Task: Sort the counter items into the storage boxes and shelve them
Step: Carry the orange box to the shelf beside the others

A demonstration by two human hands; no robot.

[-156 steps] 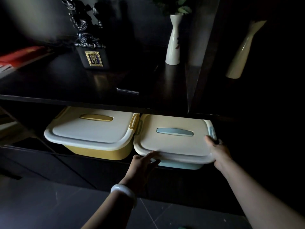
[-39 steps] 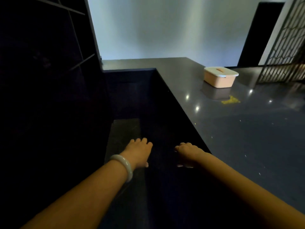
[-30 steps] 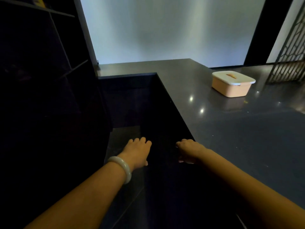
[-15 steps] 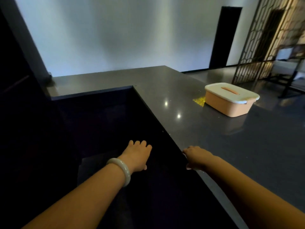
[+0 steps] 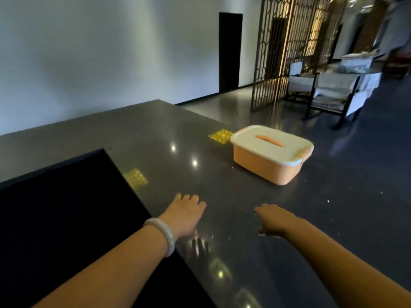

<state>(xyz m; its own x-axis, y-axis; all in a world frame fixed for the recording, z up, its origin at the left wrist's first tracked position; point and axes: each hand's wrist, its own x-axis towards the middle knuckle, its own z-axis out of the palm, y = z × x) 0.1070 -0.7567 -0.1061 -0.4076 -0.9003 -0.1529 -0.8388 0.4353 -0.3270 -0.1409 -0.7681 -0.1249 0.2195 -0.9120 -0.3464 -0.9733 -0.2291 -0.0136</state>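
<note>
Dark polished stone makes up the counter [image 5: 222,196], and both of the person's bare forearms reach out low over it from the near edge. The left hand [image 5: 185,215] has its fingers relaxed and spread a little, holding nothing; a pale bangle [image 5: 163,233] circles that wrist, and the hand's reflection shows faintly in the stone beneath it. The right hand [image 5: 272,220] is just beside it, palm down, fingers loosely extended, also holding nothing. To the left of the arms the counter drops into a black recess [image 5: 66,218]. Further along the counter, ahead and to the right, well apart from both hands, sits an orange storage box [image 5: 266,165] with its cream lid [image 5: 271,144] on and an orange handle in the middle of the lid. Beyond it stand a gold lattice screen [image 5: 287,52], dark chairs with white cushions [image 5: 333,85] and a pale wall [image 5: 111,52].
</note>
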